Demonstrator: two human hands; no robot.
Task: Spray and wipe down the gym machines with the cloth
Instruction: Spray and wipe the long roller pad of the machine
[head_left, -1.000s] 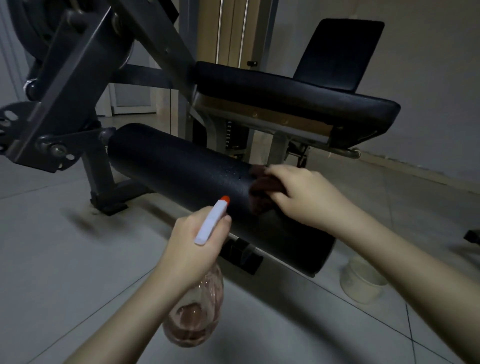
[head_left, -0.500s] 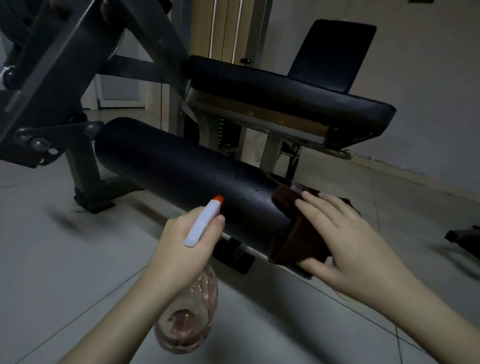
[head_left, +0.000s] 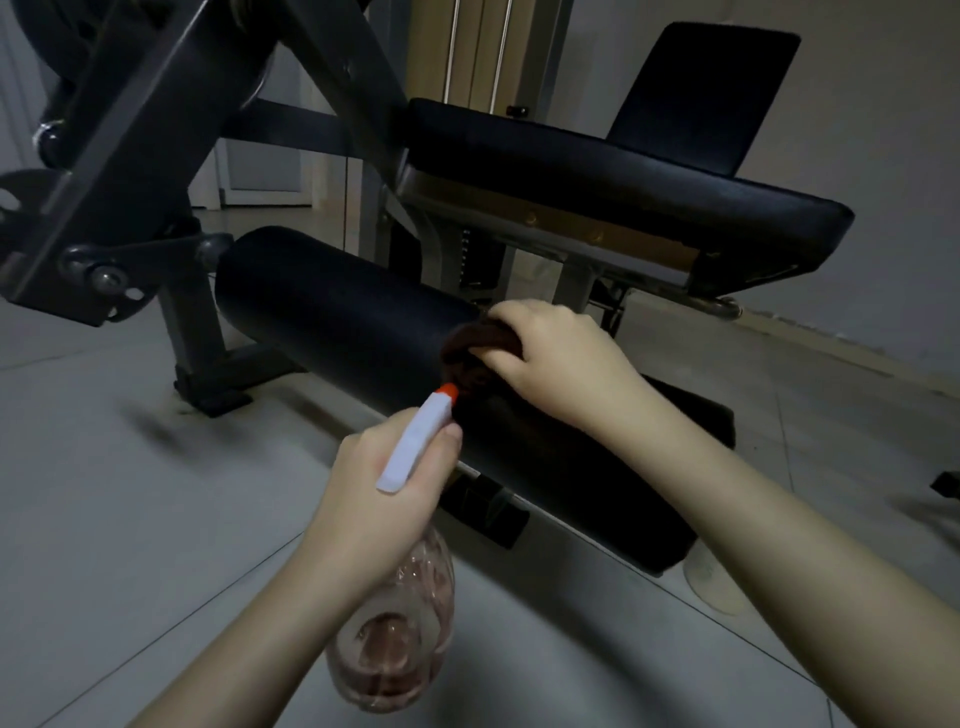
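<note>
A black padded roller (head_left: 343, 322) of the gym machine lies across the middle of the view, below the black seat pad (head_left: 597, 171). My right hand (head_left: 556, 358) grips a bunched dark brown cloth (head_left: 470, 353) and presses it on top of the roller near its middle. My left hand (head_left: 384, 493) holds a clear spray bottle (head_left: 400, 639) with pinkish liquid, a white head and an orange nozzle pointing up toward the roller. The bottle's neck is hidden inside my fist.
The machine's grey steel frame (head_left: 130, 156) rises at the left, with a foot bracket (head_left: 213, 395) on the tiled floor. A pale cup (head_left: 711, 577) stands on the floor under the roller's right end. A wall (head_left: 883, 130) runs behind the seat.
My right hand slid the cloth from the roller's right end back left and up onto its top, bunching it. My left hand keeps the bottle in about the same place.
</note>
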